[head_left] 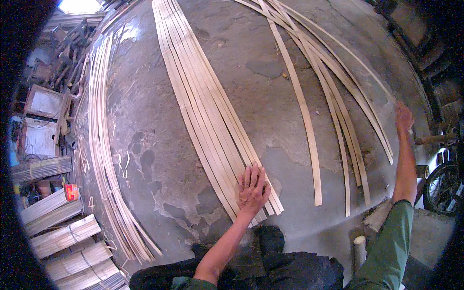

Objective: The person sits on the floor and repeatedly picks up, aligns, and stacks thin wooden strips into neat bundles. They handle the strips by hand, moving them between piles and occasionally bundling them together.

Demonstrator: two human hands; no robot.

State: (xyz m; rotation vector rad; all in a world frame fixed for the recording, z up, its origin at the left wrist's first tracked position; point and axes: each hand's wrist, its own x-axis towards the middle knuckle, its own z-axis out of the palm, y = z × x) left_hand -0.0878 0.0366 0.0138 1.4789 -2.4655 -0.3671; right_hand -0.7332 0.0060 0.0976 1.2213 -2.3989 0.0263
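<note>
Several long, thin wooden strips [193, 96] lie side by side on the floor in a flat row in front of me. My left hand [253, 189] rests on their near ends, fingers stretched out and slightly apart. Out at the far right, my right hand [404, 118] is closed around the near end of another long wooden strip [373, 75], which runs away toward the top of the view. Between my hands, several loose strips [299, 96] lie fanned out, crossing one another at their far ends.
A long bundle of thin strips [99, 135] lies on the concrete floor [140, 82] at left. Tied stacks of slats [67, 234] and an orange-red packet [71, 192] are beyond it. At right are a wheel [441, 188] and a short upright pole [359, 251].
</note>
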